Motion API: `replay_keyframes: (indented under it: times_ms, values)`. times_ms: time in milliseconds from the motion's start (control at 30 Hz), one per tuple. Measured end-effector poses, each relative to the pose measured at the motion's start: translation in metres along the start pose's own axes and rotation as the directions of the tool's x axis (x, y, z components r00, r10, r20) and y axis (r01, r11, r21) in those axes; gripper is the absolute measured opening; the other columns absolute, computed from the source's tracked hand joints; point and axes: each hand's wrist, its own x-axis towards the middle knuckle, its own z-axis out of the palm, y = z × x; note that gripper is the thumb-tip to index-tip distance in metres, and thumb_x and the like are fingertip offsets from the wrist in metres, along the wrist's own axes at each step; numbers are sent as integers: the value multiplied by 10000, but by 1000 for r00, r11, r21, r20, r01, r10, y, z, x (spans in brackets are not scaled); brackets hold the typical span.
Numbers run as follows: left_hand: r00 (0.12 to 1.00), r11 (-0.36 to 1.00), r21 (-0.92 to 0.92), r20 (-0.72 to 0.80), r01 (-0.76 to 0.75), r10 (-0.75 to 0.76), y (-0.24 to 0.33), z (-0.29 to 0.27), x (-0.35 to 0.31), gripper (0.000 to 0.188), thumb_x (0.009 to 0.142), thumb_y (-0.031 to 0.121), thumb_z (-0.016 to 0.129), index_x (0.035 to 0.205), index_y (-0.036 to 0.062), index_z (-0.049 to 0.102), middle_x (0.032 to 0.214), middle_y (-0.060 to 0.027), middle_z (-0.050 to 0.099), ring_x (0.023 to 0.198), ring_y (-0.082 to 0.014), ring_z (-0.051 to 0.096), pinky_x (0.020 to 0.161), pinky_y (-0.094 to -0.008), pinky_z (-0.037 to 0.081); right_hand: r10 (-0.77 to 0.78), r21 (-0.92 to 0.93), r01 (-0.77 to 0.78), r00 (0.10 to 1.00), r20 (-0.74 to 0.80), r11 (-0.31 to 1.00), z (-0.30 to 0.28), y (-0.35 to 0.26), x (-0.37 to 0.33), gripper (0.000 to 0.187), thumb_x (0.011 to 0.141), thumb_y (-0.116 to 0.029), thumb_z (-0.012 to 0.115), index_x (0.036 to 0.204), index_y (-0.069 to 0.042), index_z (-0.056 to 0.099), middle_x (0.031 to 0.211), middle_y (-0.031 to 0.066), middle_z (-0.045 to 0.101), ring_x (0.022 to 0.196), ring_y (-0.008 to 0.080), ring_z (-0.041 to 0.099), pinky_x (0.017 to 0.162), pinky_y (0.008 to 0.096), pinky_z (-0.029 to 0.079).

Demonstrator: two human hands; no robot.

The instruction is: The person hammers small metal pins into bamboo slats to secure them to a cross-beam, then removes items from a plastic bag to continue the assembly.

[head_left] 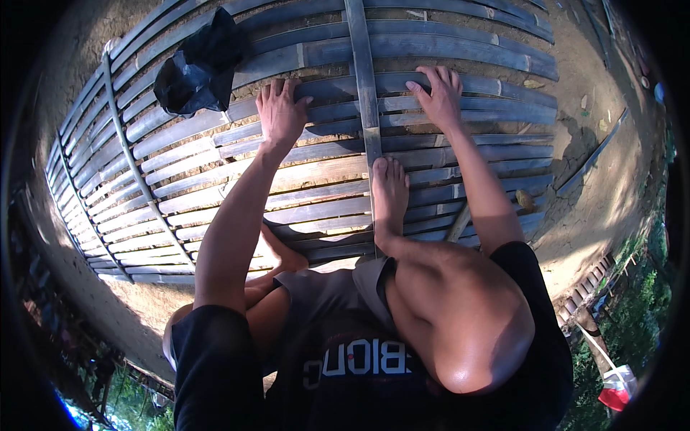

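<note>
A wide panel of split bamboo slats (453, 48) lies on the ground in front of me. My left hand (282, 113) rests on the slats left of the middle crosspiece (361, 72), its thumb and fingers apart. On the other side of that crosspiece, my right hand (440, 95) touches a slat with its fingers spread and thumb out. Neither hand has anything loose in it. A crumpled black plastic bag (195, 72) sits on the panel, just beyond and left of my left hand.
My bare foot (390, 197) stands on the slats beside the middle crosspiece. Another crosspiece (131, 154) runs across the left part. Right of the panel is dirt ground (575, 223) with a thin strip (593, 154). A small brown lump (525, 200) sits near the panel's right edge.
</note>
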Motion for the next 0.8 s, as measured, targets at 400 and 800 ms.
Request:
replay_keyframes:
  times_ms: [400,800]
  values:
    - [998,1000,-6,51,27,-26,1,-6,1,398,868,255,711,1230,123,613,1182,-126,566,1158,-320,504,1048,-453,344,-32,-14,32,999,-2,999,-8,-3,4,469,923,-528,623,1228,-171,632,1223,85,554,1211,338,435,1063,533,299]
    - [996,993,-83,22,-81,84,-8,-12,-8,457,885,161,686,1330,122,589,1266,-153,570,1194,-354,521,1055,-434,418,2,-34,-1,999,41,999,-11,-2,6,478,928,-535,614,1247,-179,623,1248,82,546,1231,344,431,1059,514,325]
